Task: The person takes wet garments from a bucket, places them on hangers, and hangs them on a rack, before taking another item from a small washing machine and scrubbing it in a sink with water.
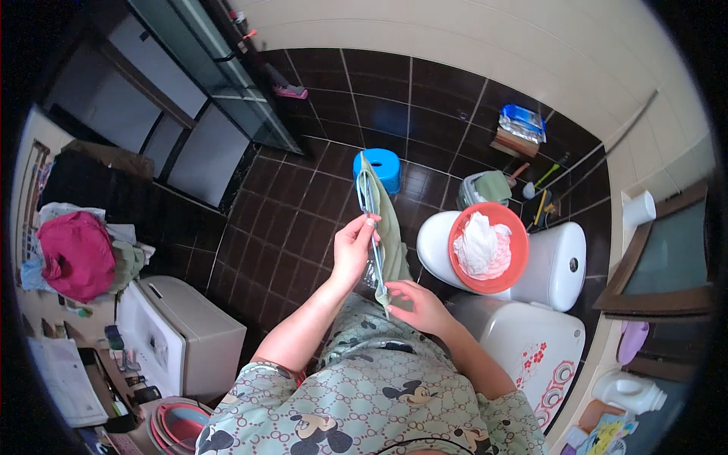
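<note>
In front of my body hangs a pale green garment (392,227), with a light blue clothes hanger (373,250) inside its opening. My left hand (354,247) pinches the hanger near its middle, around the hook. My right hand (418,307) grips the near edge of the garment at the hanger's near end, thumb and fingers on the cloth. The garment's far end overlaps the view of a blue plastic stool (387,168) on the floor. The lower part of the cloth drops out of sight beside my clothes.
To the right, an orange basin (520,250) of white and pink wet-looking cloth rests on the closed toilet (432,242). Beside it stands a washing machine (512,324). A lidded waste bin (466,193) is in the corner. At left are a washbasin cabinet (199,335) and hanging clothes (77,256).
</note>
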Tool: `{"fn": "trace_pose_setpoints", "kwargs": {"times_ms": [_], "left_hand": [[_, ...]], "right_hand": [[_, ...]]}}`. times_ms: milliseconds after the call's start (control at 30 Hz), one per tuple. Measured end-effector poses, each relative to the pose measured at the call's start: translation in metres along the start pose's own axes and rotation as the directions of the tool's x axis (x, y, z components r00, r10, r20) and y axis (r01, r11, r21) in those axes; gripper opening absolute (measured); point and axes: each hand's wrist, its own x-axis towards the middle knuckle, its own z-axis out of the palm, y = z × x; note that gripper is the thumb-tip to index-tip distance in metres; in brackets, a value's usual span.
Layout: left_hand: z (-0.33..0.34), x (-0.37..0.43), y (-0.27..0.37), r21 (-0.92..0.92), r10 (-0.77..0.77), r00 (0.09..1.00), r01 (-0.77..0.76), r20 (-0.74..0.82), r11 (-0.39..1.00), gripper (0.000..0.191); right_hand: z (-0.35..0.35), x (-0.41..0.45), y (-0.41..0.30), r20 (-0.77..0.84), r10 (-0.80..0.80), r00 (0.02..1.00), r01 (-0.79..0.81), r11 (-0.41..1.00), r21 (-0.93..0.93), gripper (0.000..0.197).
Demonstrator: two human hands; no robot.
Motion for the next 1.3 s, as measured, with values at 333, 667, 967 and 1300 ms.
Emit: {"fn": "trace_pose_setpoints", "kwargs": {"times_ms": [333,667,967,1300], "left_hand": [[-0.099,0.029,0.035,-0.039,0.081,0.98,-0.089,-0.181,0.995,0.025],[-0.28,0.057,0.136,-0.087,0.304,0.923,-0.332,-0.237,0.939,0.034],[-0.421,0.054,0.237,0.075,0.445,0.858,-0.442,-0.256,0.894,0.051],[-0.533,0.044,0.313,0.317,0.462,0.817,-0.362,-0.344,0.877,0.055]], "right_hand": [[0.024,0.09,-0.036,0.02,-0.034,0.999,0.037,0.986,-0.162,0.045],[0.104,0.262,-0.127,-0.112,-0.266,0.957,0.237,0.946,-0.223,0.018],[0.193,0.416,-0.194,-0.129,-0.518,0.846,0.498,0.853,-0.159,0.016],[0.239,0.551,-0.282,0.049,-0.645,0.763,0.646,0.762,-0.035,0.016]]}}
